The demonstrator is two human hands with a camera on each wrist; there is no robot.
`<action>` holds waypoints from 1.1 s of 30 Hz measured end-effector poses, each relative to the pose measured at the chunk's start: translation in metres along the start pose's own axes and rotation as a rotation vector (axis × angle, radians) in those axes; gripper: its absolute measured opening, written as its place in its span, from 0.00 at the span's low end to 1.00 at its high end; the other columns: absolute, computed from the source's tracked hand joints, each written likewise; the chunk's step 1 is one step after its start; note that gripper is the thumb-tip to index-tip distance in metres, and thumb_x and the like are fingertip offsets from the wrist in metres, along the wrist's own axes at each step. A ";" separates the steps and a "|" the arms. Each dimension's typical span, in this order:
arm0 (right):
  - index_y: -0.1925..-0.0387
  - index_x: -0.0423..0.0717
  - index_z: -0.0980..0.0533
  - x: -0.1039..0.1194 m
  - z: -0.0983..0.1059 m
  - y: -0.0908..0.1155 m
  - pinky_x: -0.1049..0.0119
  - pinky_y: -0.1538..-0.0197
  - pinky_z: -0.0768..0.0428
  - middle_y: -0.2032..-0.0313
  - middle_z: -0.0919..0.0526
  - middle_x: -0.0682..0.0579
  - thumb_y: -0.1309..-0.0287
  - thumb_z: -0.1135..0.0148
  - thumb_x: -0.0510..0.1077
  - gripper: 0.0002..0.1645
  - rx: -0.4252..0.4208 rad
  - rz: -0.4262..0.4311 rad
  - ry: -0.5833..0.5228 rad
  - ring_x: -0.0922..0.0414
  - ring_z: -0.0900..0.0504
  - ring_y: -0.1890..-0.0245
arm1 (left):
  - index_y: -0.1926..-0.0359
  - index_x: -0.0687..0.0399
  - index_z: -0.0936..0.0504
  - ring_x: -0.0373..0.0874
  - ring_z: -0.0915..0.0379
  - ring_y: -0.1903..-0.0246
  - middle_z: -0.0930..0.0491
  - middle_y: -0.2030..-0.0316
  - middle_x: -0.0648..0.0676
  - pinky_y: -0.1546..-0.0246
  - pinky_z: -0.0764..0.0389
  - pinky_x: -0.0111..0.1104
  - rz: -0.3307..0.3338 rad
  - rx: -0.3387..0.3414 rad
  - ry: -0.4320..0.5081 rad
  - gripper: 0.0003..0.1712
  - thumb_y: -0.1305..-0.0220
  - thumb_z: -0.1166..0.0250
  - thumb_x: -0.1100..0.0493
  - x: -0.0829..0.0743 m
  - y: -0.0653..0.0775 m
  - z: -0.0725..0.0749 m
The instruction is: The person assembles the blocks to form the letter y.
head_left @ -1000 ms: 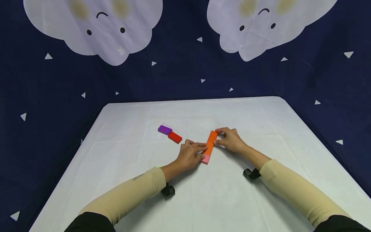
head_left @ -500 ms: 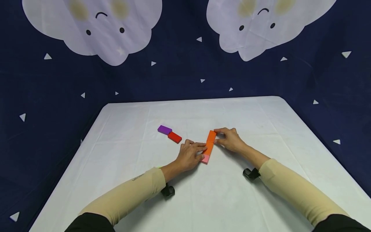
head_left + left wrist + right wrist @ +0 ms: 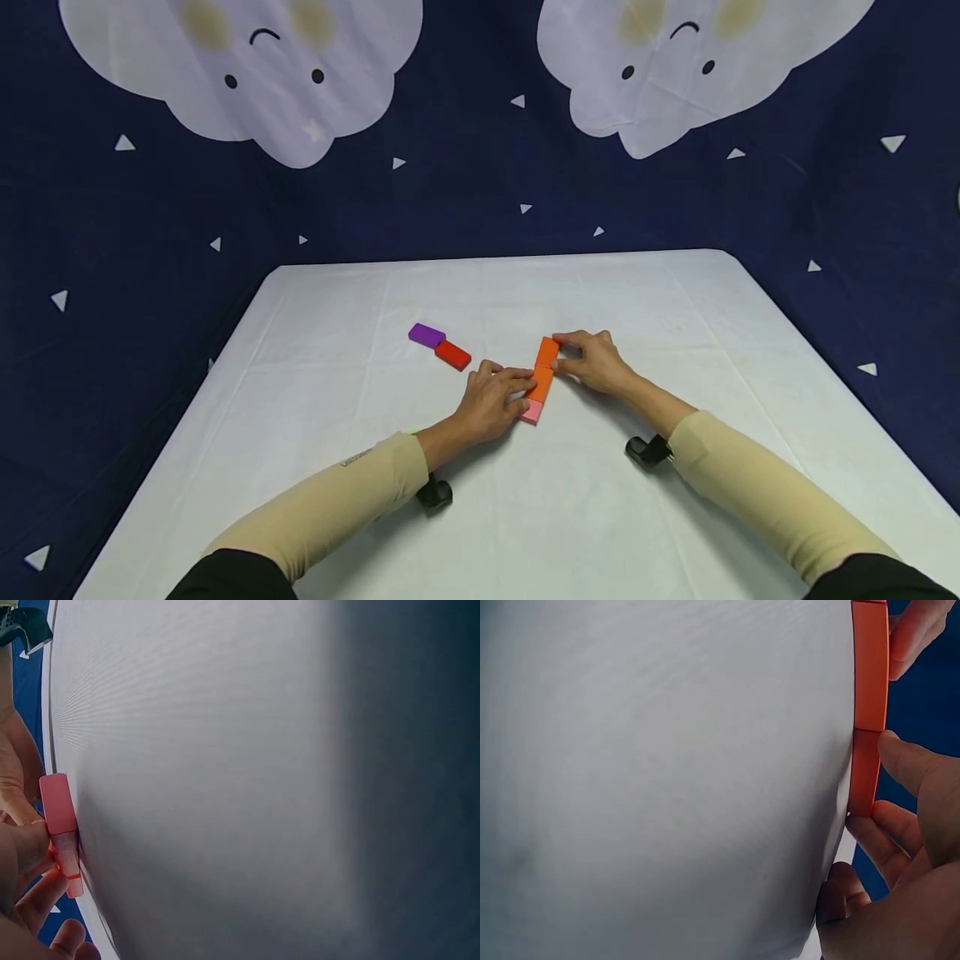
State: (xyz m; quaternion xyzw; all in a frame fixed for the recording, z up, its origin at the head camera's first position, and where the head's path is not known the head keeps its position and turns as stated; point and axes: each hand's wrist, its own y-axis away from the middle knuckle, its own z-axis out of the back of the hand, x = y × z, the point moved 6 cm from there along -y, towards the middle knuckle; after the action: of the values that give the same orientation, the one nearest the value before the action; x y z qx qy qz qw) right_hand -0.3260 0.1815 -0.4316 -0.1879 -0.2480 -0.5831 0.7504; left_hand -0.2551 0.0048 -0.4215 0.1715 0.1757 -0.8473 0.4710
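From my station I make out beige forearm sleeves, the left with dark lettering, black upper sleeves, and a black camera at each wrist.

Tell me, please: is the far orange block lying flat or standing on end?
Lying flat: the head view shows the far orange block with its broad face up.

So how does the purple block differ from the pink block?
The purple block is untouched, while the left hand touches the pink block. The purple block lies at the red block's far end; the pink block lies against the near orange block. The purple block sits farther back than the pink block. Both rest on the table.
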 end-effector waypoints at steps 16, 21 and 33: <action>0.39 0.51 0.29 -0.004 -0.003 -0.004 0.59 0.55 0.36 0.36 0.29 0.44 0.46 0.35 0.54 0.33 0.005 -0.015 0.016 0.46 0.36 0.49 | 0.40 0.45 0.24 0.47 0.39 0.46 0.28 0.38 0.44 0.52 0.39 0.39 0.015 0.021 -0.034 0.22 0.36 0.40 0.54 0.001 -0.001 -0.001; 0.39 0.51 0.29 -0.004 -0.002 -0.003 0.60 0.57 0.37 0.37 0.29 0.42 0.46 0.36 0.54 0.33 -0.003 -0.005 0.018 0.46 0.37 0.51 | 0.40 0.46 0.24 0.47 0.39 0.46 0.28 0.38 0.45 0.52 0.39 0.39 0.009 0.012 -0.030 0.22 0.36 0.40 0.54 0.001 -0.002 -0.002; 0.37 0.52 0.30 -0.007 -0.003 -0.005 0.61 0.56 0.37 0.36 0.29 0.44 0.45 0.37 0.51 0.33 0.019 -0.025 0.025 0.47 0.37 0.50 | 0.40 0.44 0.25 0.47 0.39 0.45 0.28 0.38 0.43 0.53 0.39 0.38 0.003 0.022 -0.067 0.23 0.36 0.40 0.53 0.001 0.000 -0.002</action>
State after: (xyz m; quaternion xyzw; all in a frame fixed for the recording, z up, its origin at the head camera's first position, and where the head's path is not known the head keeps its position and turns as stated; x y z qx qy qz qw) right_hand -0.3319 0.1835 -0.4383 -0.1704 -0.2462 -0.5923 0.7481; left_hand -0.2556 0.0051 -0.4236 0.1487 0.1503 -0.8536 0.4760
